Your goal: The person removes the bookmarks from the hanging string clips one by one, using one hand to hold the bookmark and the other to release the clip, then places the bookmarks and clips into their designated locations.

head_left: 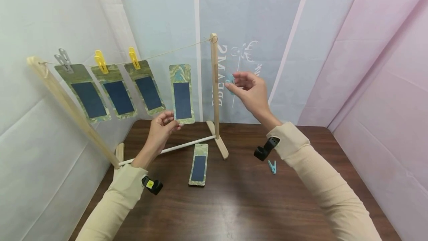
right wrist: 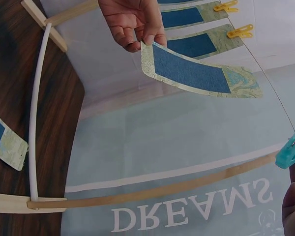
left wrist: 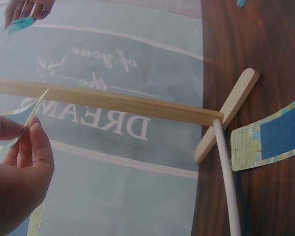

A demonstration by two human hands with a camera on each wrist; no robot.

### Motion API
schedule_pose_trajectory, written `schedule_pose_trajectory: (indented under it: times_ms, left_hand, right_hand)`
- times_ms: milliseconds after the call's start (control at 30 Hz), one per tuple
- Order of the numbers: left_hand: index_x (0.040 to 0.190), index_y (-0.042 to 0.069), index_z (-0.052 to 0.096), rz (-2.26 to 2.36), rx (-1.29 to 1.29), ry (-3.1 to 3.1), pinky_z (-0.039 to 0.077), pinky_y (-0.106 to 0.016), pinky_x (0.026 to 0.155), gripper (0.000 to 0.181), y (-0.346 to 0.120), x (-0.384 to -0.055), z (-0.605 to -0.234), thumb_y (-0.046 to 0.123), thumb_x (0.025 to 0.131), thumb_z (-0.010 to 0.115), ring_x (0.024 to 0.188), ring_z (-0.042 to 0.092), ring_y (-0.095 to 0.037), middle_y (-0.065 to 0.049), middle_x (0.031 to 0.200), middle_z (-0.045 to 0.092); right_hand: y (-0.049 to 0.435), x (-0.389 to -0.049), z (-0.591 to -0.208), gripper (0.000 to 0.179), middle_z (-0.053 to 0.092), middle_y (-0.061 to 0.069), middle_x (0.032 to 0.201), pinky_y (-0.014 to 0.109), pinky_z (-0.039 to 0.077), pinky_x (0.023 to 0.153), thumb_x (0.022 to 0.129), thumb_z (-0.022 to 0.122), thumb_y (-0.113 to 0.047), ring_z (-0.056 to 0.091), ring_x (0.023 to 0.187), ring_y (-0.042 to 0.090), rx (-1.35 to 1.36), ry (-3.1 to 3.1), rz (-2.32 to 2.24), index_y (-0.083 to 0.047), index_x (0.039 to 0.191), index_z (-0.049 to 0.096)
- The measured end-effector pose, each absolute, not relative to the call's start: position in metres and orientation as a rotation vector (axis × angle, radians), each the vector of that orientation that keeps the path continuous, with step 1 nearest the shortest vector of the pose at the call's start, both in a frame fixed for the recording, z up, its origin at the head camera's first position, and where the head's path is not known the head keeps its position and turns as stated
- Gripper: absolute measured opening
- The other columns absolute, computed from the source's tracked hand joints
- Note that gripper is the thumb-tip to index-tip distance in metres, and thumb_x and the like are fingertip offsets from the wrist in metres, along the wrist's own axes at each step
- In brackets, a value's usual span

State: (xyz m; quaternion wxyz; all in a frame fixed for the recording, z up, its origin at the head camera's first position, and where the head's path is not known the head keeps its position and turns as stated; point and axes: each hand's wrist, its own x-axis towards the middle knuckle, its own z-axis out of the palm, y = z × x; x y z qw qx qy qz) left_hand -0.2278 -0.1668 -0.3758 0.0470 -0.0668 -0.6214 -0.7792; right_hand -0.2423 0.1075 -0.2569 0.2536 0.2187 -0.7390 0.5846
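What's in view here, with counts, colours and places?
Table: 1, brown, beneath
Stand: 1, pale wood, on table
Rod: 1, white, low on stand
String: 1, tan, atop the stand
Hung cards: 3, marbled green with blue panels, on the string
Hung pegs: 3, two yellow, one grey, clipping them
Raised card: 1, same colours, right of these
Table card: 1 visible, same colours, on table
Raised peg: 1, turquoise, right of stand
Table peg: 1, turquoise, table's right
Backdrop: 1, grey-blue, white-lettered, behind
Side sheets: 2, whitish and pinkish, flanking
Wrist cameras: 2, black, at wrists
Sleeves: 2, cream, both arms
Left hand: 1, bare, pinching raised card
Right hand: 1, bare, gripping raised peg
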Motion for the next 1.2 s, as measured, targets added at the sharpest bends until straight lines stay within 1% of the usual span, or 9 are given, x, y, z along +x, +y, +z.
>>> schedule_pose_trajectory:
  times_ms: [200,267,533,667,800,900,1000,1100,1200]
  left_hand:
    - [0.118,-0.006,0.049,-2.366,-0.181,-1.926,0.056,-0.026,0.073,0.028,-0.166,-0.228,-0.379,-0.009,0.092,0.054,0.079,0.068,-0.016,-0.002,0.086,0.055]
    - [0.117,-0.006,0.049,-2.372,-0.182,-1.922,0.056,-0.026,0.074,0.027,-0.166,-0.227,-0.38,-0.009,0.091,0.054,0.079,0.068,-0.016,-0.003,0.087,0.055]
    - [0.108,0.0,0.054,-2.4,-0.131,-1.901,0.057,-0.027,0.074,0.018,-0.17,-0.22,-0.388,-0.008,0.092,0.054,0.078,0.067,-0.018,-0.005,0.087,0.058]
    - [0.109,-0.003,0.054,-2.415,-0.097,-1.885,0.057,-0.028,0.075,0.018,-0.172,-0.218,-0.393,-0.009,0.092,0.054,0.078,0.066,-0.019,-0.007,0.088,0.059]
    - [0.11,-0.005,0.054,-2.435,-0.081,-1.863,0.057,-0.027,0.073,0.02,-0.171,-0.215,-0.398,-0.01,0.091,0.055,0.076,0.066,-0.017,-0.005,0.086,0.062]
    - [0.11,-0.004,0.055,-2.44,-0.067,-1.872,0.057,-0.026,0.073,0.02,-0.17,-0.213,-0.402,-0.01,0.091,0.055,0.075,0.066,-0.015,-0.003,0.085,0.063]
    - [0.109,-0.003,0.056,-2.426,-0.045,-1.884,0.057,-0.026,0.072,0.019,-0.169,-0.212,-0.406,-0.011,0.091,0.055,0.075,0.066,-0.014,-0.003,0.085,0.064]
    - [0.109,-0.003,0.056,-2.419,-0.022,-1.89,0.057,-0.027,0.072,0.02,-0.168,-0.209,-0.411,-0.012,0.091,0.055,0.074,0.066,-0.014,-0.002,0.084,0.063]
    - [0.11,-0.003,0.055,-2.414,-0.007,-1.902,0.057,-0.028,0.074,0.022,-0.167,-0.207,-0.415,-0.011,0.09,0.055,0.075,0.066,-0.014,-0.002,0.085,0.062]
  right_hand:
    - [0.122,-0.238,-0.265,0.03,0.063,0.03,0.094,0.022,0.051,0.068,0.08,0.075,0.002,0.061,0.078,0.013,0.547,-2.016,1.579,0.012,0.107,0.065]
    - [0.126,-0.237,-0.268,0.03,0.064,0.029,0.093,0.022,0.051,0.068,0.08,0.076,0.003,0.062,0.078,0.013,0.524,-2.025,1.57,0.011,0.106,0.065]
    - [0.146,-0.231,-0.283,0.033,0.063,0.026,0.095,0.02,0.051,0.068,0.081,0.076,0.0,0.062,0.08,0.011,0.466,-2.072,1.557,0.009,0.11,0.065]
    - [0.154,-0.228,-0.292,0.033,0.065,0.022,0.095,0.02,0.051,0.068,0.08,0.077,0.0,0.062,0.081,0.013,0.433,-2.094,1.555,0.007,0.11,0.065]
    - [0.164,-0.226,-0.302,0.033,0.065,0.024,0.097,0.019,0.051,0.069,0.081,0.076,0.001,0.063,0.082,0.013,0.413,-2.113,1.557,0.009,0.111,0.064]
    - [0.17,-0.225,-0.31,0.034,0.064,0.028,0.098,0.019,0.051,0.069,0.081,0.075,0.002,0.063,0.083,0.017,0.398,-2.121,1.566,0.01,0.111,0.064]
    - [0.176,-0.223,-0.316,0.034,0.063,0.029,0.099,0.019,0.052,0.069,0.081,0.075,0.003,0.064,0.086,0.028,0.385,-2.122,1.578,0.011,0.112,0.063]
    - [0.182,-0.22,-0.322,0.035,0.063,0.028,0.101,0.019,0.052,0.07,0.081,0.075,0.003,0.062,0.091,0.036,0.364,-2.132,1.576,0.011,0.113,0.063]
    - [0.19,-0.216,-0.329,0.035,0.063,0.028,0.102,0.019,0.053,0.071,0.081,0.075,0.004,0.061,0.093,0.039,0.334,-2.134,1.581,0.011,0.113,0.062]
